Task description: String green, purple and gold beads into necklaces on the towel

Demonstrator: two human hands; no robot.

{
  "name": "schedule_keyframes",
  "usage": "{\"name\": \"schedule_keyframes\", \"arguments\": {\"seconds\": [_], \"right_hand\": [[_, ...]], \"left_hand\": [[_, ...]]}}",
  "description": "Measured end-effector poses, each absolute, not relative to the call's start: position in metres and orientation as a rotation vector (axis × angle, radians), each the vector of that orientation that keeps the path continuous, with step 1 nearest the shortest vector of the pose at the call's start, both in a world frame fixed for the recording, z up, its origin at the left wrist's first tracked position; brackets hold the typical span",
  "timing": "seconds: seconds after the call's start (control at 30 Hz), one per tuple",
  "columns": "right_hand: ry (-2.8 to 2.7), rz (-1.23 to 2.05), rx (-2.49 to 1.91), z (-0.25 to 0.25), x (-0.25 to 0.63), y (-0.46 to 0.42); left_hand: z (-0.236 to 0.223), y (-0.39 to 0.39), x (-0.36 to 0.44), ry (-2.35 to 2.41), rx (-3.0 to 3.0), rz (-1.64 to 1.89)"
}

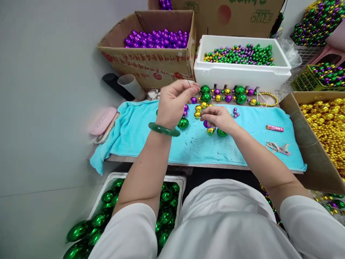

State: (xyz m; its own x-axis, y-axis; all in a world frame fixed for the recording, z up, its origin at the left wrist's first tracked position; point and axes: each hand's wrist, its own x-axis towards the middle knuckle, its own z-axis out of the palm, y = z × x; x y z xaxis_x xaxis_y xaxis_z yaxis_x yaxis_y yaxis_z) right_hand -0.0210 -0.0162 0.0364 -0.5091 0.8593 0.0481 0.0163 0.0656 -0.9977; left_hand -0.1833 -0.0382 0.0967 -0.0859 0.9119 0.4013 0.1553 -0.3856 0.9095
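Observation:
My left hand (175,99), with a green bangle (164,129) on the wrist, is raised over the cloth. Its thumb and forefinger are pinched beside a green bead (205,89); what they hold is too small to make out. Lower and to the right, the fingers of my right hand (219,118) are closed next to gold beads (198,110); their tips' hold is unclear. A purple bead (207,124) and a patterned gold bead (210,131) lie under that hand. A large green bead (183,123) rests between the hands, on the turquoise towel (151,144).
Behind the towel lies a beaded strand (228,98). A carton of purple beads (151,64) and a white foam box (242,75) stand behind. Scissors (279,148) and a pink lighter-like stick (275,128) lie right. Gold beads fill a carton (304,144); green ornaments fill a lower tub (182,183).

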Motion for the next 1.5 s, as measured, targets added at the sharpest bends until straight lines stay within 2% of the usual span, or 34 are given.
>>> {"name": "schedule_keyframes", "arguments": {"seconds": [0.17, 0.37, 0.5, 0.77, 0.97, 1.2, 1.37, 1.5], "right_hand": [[-1.632, 1.56, -0.88, 0.031, -0.017, -0.012], [-1.772, 1.325, -0.722, 0.052, -0.025, -0.009], [-1.787, 1.248, -0.751, 0.056, -0.031, -0.003], [-1.709, 1.588, -0.837, 0.048, -0.017, 0.007], [-1.575, 1.641, -0.816, 0.052, -0.014, 0.004], [-1.647, 1.596, -0.638, 0.101, -0.016, -0.009], [-1.597, 1.47, -0.544, 0.151, -0.008, -0.021], [-1.572, 1.344, -0.486, 0.16, 0.018, -0.024]], "left_hand": [[0.09, -0.045, -0.192, 1.135, 1.529, 1.625], [0.048, -0.051, -0.172, 1.019, 1.387, 1.318], [0.028, -0.047, -0.157, 1.08, 1.253, 1.35], [0.014, -0.045, -0.16, 1.113, 1.163, 1.27], [0.008, -0.047, -0.157, 1.045, 1.267, 1.085], [-0.005, -0.041, -0.15, 1.321, 1.806, 1.097], [0.003, -0.04, -0.154, 1.375, 1.81, 1.252], [0.0, -0.043, -0.165, 1.467, 1.772, 1.206]]}}
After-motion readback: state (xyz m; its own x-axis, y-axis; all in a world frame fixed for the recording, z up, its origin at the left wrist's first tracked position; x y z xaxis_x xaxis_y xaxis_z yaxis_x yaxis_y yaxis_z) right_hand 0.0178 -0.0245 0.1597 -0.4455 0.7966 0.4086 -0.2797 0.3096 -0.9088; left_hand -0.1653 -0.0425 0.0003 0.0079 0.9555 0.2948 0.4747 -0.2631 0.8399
